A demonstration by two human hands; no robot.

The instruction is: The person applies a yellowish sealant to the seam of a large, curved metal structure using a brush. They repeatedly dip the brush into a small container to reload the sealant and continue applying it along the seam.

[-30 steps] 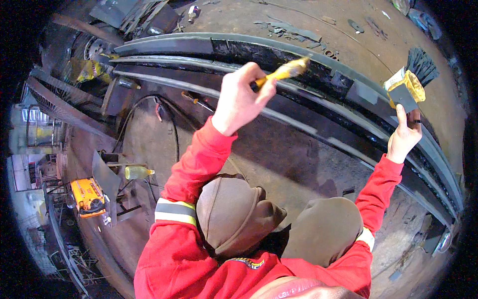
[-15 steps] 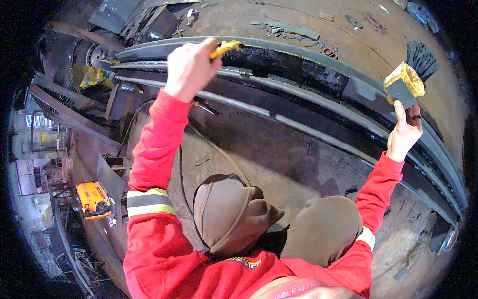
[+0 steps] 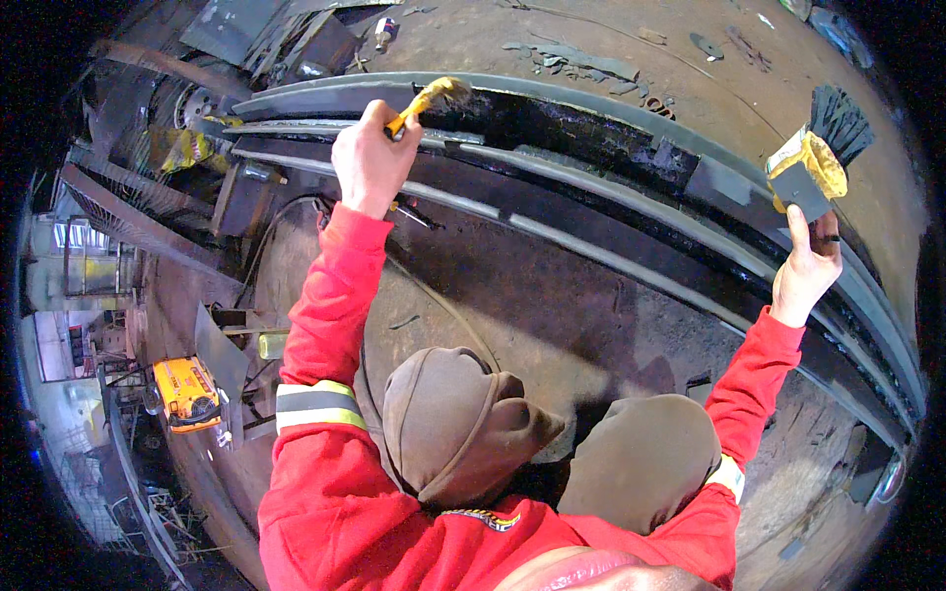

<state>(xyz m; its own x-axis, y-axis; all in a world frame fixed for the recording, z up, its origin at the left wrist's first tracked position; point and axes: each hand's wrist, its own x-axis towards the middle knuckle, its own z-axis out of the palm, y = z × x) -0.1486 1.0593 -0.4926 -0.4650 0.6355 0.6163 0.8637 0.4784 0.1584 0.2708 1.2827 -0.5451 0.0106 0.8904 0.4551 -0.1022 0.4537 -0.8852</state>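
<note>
My left hand (image 3: 374, 163) is closed round the handle of a yellow paintbrush (image 3: 431, 102), and its bristle end points up and right over the far edge of the long metal beams. Black, glossy-looking coating covers part of the beam face (image 3: 562, 128) beside the brush. On the right, my right hand (image 3: 810, 264) grips a small container (image 3: 821, 169) with a dark grey side and a yellow-smeared interior. Its thumb presses on the grey side, and most of the other fingers are hidden behind. The container is held over the beams' far edge, tilted.
Long grey beams (image 3: 631, 266) run across in front of me. A screwdriver-like tool (image 3: 419, 217) and a hose (image 3: 434, 295) lie on the floor. An orange machine (image 3: 187, 392) stands left. Dark strips (image 3: 840, 123) show behind the container; metal scraps (image 3: 581, 61) lie beyond.
My left hand has come down and nearer to me, and the brush now tilts more upward. My right hand and the container have shifted only slightly.
</note>
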